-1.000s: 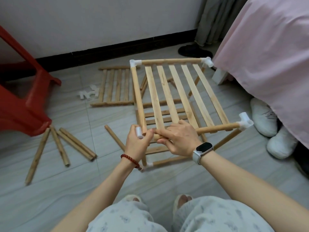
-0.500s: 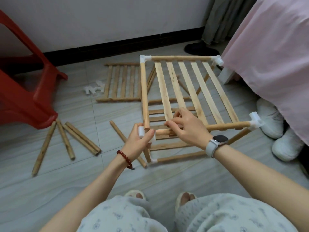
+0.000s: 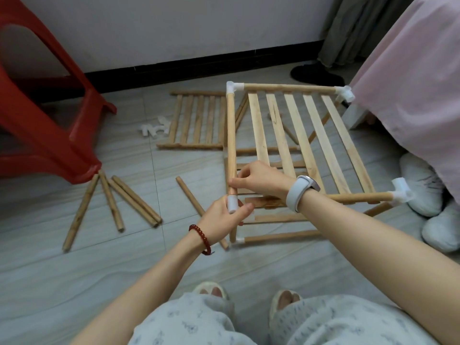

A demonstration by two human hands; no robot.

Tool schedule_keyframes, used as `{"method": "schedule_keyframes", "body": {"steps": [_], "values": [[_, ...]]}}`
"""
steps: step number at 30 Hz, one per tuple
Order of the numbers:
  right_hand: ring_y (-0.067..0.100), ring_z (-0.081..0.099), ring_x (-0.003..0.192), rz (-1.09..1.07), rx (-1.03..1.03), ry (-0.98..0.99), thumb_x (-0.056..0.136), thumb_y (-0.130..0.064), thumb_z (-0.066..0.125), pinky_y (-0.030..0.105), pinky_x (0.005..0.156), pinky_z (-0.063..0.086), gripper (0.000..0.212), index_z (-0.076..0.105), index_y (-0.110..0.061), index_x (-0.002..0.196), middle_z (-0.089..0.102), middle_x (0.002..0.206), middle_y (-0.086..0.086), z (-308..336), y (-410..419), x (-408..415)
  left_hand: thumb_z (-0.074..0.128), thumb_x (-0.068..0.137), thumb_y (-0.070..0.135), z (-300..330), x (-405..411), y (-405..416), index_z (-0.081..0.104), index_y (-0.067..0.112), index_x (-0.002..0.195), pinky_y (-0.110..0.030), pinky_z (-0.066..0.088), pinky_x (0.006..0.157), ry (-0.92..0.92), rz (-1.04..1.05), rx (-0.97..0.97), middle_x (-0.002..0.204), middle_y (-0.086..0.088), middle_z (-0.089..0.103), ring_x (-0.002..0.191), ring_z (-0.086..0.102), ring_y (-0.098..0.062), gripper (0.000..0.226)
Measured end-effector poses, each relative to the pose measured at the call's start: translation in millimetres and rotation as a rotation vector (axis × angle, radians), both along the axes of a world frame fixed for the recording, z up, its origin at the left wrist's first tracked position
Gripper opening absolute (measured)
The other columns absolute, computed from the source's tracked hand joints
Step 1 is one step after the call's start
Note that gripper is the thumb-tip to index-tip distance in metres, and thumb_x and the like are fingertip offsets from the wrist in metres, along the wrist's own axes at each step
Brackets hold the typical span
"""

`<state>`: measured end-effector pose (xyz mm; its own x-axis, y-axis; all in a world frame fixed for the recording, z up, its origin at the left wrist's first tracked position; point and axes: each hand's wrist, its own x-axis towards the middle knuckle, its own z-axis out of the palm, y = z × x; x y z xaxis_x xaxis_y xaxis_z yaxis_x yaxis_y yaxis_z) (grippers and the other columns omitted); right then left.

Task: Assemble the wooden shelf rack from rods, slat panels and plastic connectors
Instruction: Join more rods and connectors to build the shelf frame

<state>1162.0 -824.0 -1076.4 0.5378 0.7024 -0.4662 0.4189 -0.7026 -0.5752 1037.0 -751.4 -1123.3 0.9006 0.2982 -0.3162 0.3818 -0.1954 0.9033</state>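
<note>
Here my left hand [image 3: 224, 215] was wrapped around a white plastic connector [image 3: 232, 204] at the near left corner of the rack [image 3: 293, 143], thumb on one side and fingers curled round the other, gripping it. My right hand [image 3: 261, 179] reached across above it, thumb and forefinger pinching the lower end of the left side rod [image 3: 231, 135] just above that connector, the other fingers curled over the near end of the slats. The rod's end sat right at the connector's mouth; whether it was seated inside I could not tell. The rack stood on the floor [image 3: 99, 282] in front of my knees, its top slat panel [image 3: 298, 135] tilted and framed by rods, with white connectors at the far left corner [image 3: 232, 87], the far right corner [image 3: 346, 93] and the near right corner [image 3: 400, 192]. A lower level of rods and slats showed beneath it. A spare slat panel [image 3: 196, 120] lay flat on the floor just left of the rack, with a few loose white connectors [image 3: 155, 128] beside it. Four loose rods [image 3: 112, 200] lay fanned out by the foot of a red plastic stool [image 3: 44, 115], and one more rod [image 3: 191, 200] lay near my left hand. A pink bedcover [image 3: 410, 70] hung at the right, white slippers [image 3: 428, 195] under it.
</note>
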Motion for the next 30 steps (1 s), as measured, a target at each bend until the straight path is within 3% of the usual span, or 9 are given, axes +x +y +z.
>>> {"method": "schedule_keyframes", "body": {"steps": [6,9,12,14,18,21,23,26,30], "values": [[0.015,0.048,0.069,-0.041,-0.003,0.089,0.087,-0.043,0.060,0.031,0.069,0.038,0.030,0.056,-0.019,0.070,0.051,0.072,0.000,-1,5,2,0.060,0.084,0.048,0,-1,-1,0.049,0.021,0.094,-0.032,0.049,0.072,0.045,-0.050,-0.007,0.078,0.004,0.058,0.073,0.057,-0.010,0.031],[0.021,0.055,0.080,-0.050,-0.017,0.126,0.087,-0.042,0.061,0.033,0.074,0.041,0.030,0.055,-0.018,0.069,0.053,0.080,0.004,-1,6,2,0.062,0.081,0.050,-6,0,-3,0.043,0.020,0.109,-0.030,0.049,0.070,0.069,-0.012,0.016,0.087,0.004,0.058,0.078,0.059,-0.011,0.045],[0.030,0.058,0.109,-0.077,-0.023,0.188,0.087,-0.039,0.061,0.032,0.080,0.043,0.028,0.057,-0.014,0.077,0.063,0.097,0.012,1,8,1,0.060,0.081,0.051,-11,3,-4,0.046,0.020,0.098,-0.025,0.043,0.064,0.040,0.082,0.065,0.089,0.003,0.058,0.082,0.058,-0.013,0.038],[0.029,0.056,0.113,-0.097,-0.019,0.213,0.087,-0.040,0.061,0.032,0.080,0.042,0.030,0.057,-0.013,0.076,0.064,0.101,0.011,1,8,1,0.053,0.071,0.063,-13,5,-5,0.048,0.022,0.087,-0.023,0.040,0.058,-0.005,0.084,0.096,0.078,0.004,0.058,0.074,0.057,-0.013,0.045],[0.013,0.056,0.093,-0.129,0.015,0.220,0.091,-0.049,0.051,0.029,0.078,0.039,0.036,0.063,-0.016,0.095,0.065,0.088,-0.002,4,9,4,0.035,0.059,0.075,-16,3,-9,0.051,0.016,0.073,-0.037,0.048,0.065,-0.031,0.115,0.109,0.069,0.000,0.059,0.071,0.061,-0.021,0.063],[0.009,0.055,0.073,-0.190,0.070,0.152,0.093,-0.052,0.044,0.023,0.061,0.037,0.049,0.060,-0.008,0.110,0.064,0.075,-0.004,13,24,11,0.034,0.060,0.074,-19,3,-12,0.047,0.014,0.064,-0.032,0.043,0.058,-0.060,0.134,0.125,0.060,0.001,0.051,0.059,0.052,-0.015,0.062],[0.010,0.055,0.068,-0.173,0.044,0.089,0.095,-0.047,0.045,0.026,0.061,0.038,0.041,0.058,-0.008,0.096,0.060,0.071,-0.001,17,36,16,0.031,0.064,0.073,-23,4,-12,0.041,0.018,0.059,-0.031,0.039,0.054,-0.088,0.123,0.183,0.055,0.003,0.045,0.052,0.045,-0.011,0.056],[0.011,0.050,0.056,-0.126,-0.032,0.026,0.098,-0.033,0.044,0.024,0.054,0.038,0.035,0.053,-0.008,0.075,0.056,0.063,0.001,16,46,21,0.029,0.068,0.069,-28,4,-9,0.041,0.018,0.058,-0.044,0.045,0.058,-0.124,0.135,0.240,0.057,-0.011,0.054,0.056,0.054,-0.024,0.053],[0.012,0.046,0.053,-0.045,-0.085,-0.031,0.101,-0.029,0.037,0.023,0.048,0.034,0.036,0.049,-0.007,0.075,0.050,0.062,0.002,12,48,20,0.025,0.069,0.063,-34,8,-7,0.036,0.020,0.053,-0.040,0.041,0.052,-0.171,0.112,0.299,0.054,-0.012,0.049,0.053,0.049,-0.027,0.047]]}}
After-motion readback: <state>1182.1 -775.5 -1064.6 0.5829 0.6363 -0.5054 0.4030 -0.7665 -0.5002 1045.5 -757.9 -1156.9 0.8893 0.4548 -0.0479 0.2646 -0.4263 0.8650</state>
